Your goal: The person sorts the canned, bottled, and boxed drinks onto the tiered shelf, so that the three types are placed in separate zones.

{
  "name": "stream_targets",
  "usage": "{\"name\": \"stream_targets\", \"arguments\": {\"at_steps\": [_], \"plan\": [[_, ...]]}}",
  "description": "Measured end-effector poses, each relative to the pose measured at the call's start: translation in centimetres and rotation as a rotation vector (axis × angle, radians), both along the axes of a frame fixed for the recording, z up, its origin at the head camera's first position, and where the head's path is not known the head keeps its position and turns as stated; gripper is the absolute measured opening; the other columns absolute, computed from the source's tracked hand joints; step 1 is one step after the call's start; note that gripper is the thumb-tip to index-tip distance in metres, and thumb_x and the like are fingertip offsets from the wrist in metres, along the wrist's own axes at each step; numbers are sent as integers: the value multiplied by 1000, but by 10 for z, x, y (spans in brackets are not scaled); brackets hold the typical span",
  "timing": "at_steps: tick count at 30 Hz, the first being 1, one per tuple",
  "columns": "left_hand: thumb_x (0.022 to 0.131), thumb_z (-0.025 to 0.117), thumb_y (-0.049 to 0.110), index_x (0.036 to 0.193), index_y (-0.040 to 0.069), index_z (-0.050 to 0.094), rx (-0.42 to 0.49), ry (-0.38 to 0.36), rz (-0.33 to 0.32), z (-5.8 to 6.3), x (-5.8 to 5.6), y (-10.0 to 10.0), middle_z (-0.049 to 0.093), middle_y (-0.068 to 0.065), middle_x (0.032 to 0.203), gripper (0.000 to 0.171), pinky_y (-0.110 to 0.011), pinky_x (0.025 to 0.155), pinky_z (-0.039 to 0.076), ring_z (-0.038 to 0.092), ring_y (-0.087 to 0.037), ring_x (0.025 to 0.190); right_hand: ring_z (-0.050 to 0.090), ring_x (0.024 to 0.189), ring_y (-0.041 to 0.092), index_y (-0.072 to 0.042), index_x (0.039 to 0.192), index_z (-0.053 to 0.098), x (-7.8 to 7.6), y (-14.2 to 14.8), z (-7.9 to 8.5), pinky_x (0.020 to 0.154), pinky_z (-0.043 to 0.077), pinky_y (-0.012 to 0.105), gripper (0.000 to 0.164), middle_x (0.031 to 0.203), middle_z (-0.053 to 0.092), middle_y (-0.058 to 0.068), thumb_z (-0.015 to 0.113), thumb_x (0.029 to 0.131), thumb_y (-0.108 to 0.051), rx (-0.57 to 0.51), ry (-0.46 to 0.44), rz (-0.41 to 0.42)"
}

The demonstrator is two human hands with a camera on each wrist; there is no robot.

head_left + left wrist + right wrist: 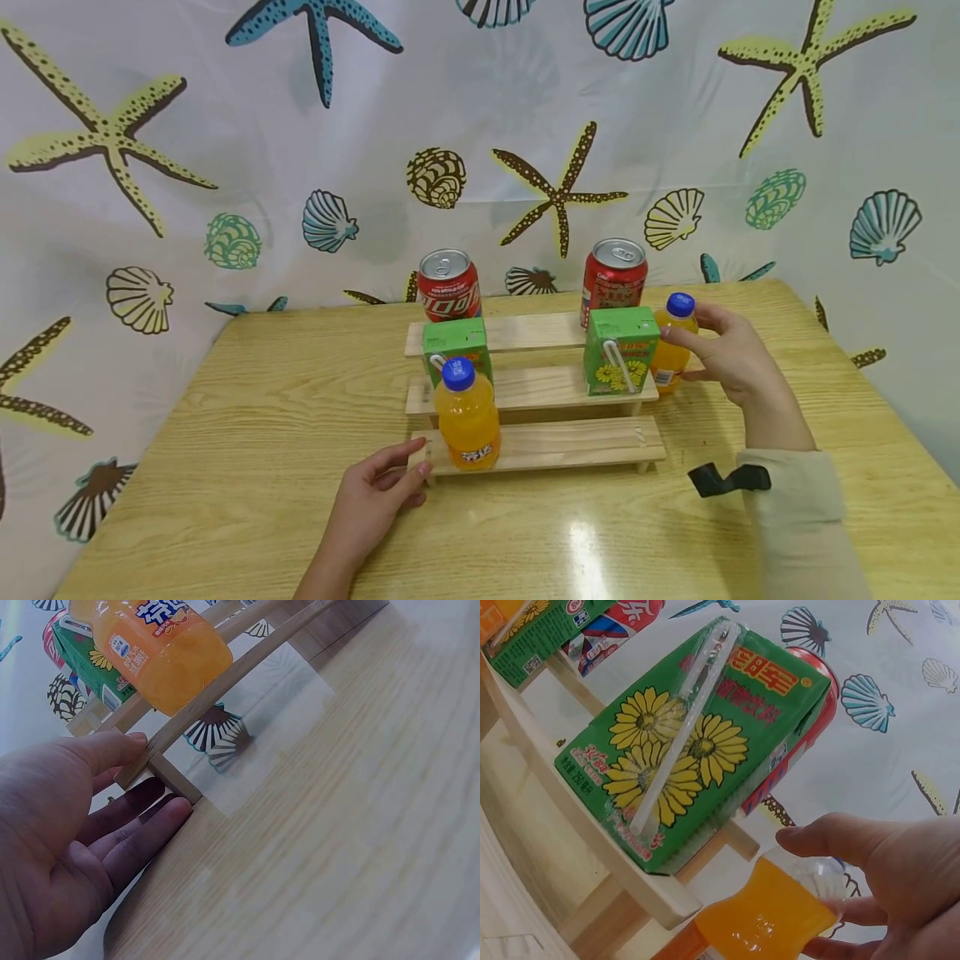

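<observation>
A three-step wooden rack (570, 437) stands on the table. My left hand (378, 492) pinches the left end of its lowest step; the left wrist view shows the fingers (142, 844) by that step's foot. On that step's left part stands an orange soda bottle (468, 421) with a blue cap. To the right of the rack, my right hand (731, 354) grips a second orange soda bottle (670, 354) near its upper part, thumb on the near side. This bottle is upright beside the middle step, partly hidden by a green drink carton (621, 354).
Another green carton (456, 337) stands on the middle step at left, behind the first bottle. Two red cola cans (450, 292) stand on the top step, one at each end. A printed cloth (360, 158) hangs behind the wooden table (300, 400).
</observation>
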State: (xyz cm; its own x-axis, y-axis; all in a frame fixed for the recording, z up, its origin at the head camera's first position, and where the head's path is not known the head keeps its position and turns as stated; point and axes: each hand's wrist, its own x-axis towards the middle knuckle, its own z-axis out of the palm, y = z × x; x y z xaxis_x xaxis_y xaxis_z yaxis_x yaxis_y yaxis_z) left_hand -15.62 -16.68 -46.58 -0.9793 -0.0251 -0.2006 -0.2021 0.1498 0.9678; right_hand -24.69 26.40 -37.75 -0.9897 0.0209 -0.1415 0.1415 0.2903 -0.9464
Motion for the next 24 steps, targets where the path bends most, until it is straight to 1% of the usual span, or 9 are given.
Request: {"name": "stream_targets", "arguments": {"at_steps": [3, 6, 9, 12, 19, 24], "plan": [[92, 74, 16, 129, 13, 68, 1, -1, 0, -1, 0, 0, 65, -11, 129, 38, -32, 77, 65, 71, -18, 100, 26, 146, 50, -6, 160, 19, -3, 1, -4, 90, 58, 55, 80, 165, 5, 26, 63, 99, -33, -14, -33, 8], [92, 74, 16, 129, 13, 68, 1, -3, 0, -1, 0, 0, 65, -11, 129, 38, -32, 77, 65, 71, -18, 100, 21, 149, 48, -6, 160, 16, -4, 3, -8, 90, 59, 53, 81, 166, 3, 24, 61, 100, -35, -42, -71, 38], [92, 74, 16, 129, 13, 68, 1, -5, 1, -1, -1, 0, 65, -11, 129, 38, -32, 77, 65, 71, -19, 101, 19, 150, 47, -5, 161, 12, -4, 5, -11, 91, 59, 53, 82, 166, 8, 23, 60, 101, -36, -71, -93, 66], [92, 74, 16, 129, 13, 67, -2, -10, 3, -1, 0, 1, 64, -10, 131, 38, -32, 77, 65, 71, -19, 101, 21, 149, 46, -4, 161, 13, -4, 5, -12, 92, 58, 55, 82, 165, 13, 23, 60, 101, -36, -85, -97, 80], [91, 75, 18, 129, 12, 68, -7, -4, 3, 1, 0, 0, 63, -10, 133, 39, -31, 77, 65, 71, -18, 100, 26, 147, 46, -5, 159, 23, -6, 6, -16, 95, 56, 57, 74, 160, 28, 24, 59, 102, -36, -94, -85, 103], [91, 76, 19, 130, 13, 68, -5, -1, -4, 2, 1, 0, 62, -11, 133, 40, -31, 76, 65, 71, -17, 100, 32, 144, 46, -5, 158, 26, -6, 6, -17, 94, 57, 57, 72, 157, 31, 24, 59, 102, -36, -87, -81, 108]]}}
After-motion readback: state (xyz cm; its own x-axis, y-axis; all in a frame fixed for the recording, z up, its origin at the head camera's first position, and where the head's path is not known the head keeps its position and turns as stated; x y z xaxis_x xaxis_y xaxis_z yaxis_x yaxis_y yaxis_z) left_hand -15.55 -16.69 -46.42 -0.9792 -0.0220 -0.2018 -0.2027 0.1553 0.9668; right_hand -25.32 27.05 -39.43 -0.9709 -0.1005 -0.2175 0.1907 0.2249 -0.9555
